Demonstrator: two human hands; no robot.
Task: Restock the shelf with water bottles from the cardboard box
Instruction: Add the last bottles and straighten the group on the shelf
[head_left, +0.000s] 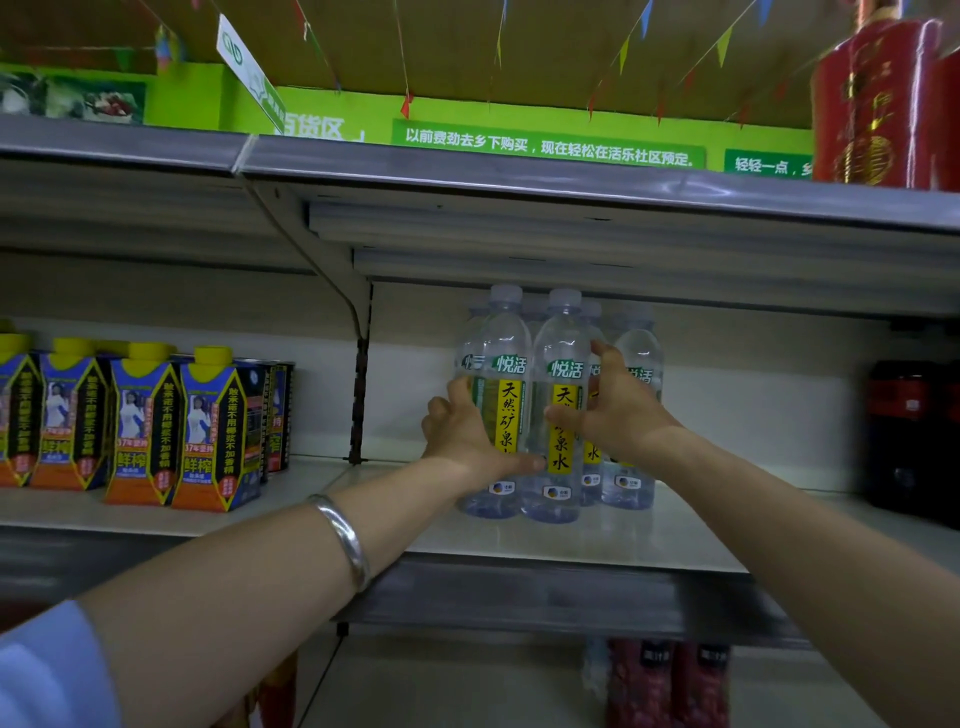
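My left hand (457, 431) grips the front-left clear plastic water bottle w/ yellow label strip (496, 400) from its left side, fingers curled on the label, thumb low across the front. A plain silver bangle (343, 540) sits on that forearm, white sleeve edge (47, 670) at the bottom left corner. My right hand (618, 410) is wrapped on the front-right clear water bottle, same yellow label (558, 405), from its right side, thumb across the label, fingers reaching behind. The 2 bottles stand upright, touching each other, bases on the pale metal shelf board (519, 540), set back from its front edge. Just behind and right of them stands a cluster of same-type bottles (636, 410); I can count approx 4 more caps, partly hidden, so total approx 6, not certain.

Far left on the same level, past the dark slotted upright (361, 395): 4 blue-and-black drink cartons w/ yellow caps (140, 421) in the front row, more behind them. Far right edge: dark bottles w/ red labels (906, 436), blurred, count unclear. Next shelf up has a grey price rail (467, 166), green signage w/ white text (545, 145) behind it and a red glossy bottle-shaped pack (872, 104) at the right. Coloured bunting flags (623, 52) hang overhead. Below, red-brown packs (670, 680) on the lower shelf.
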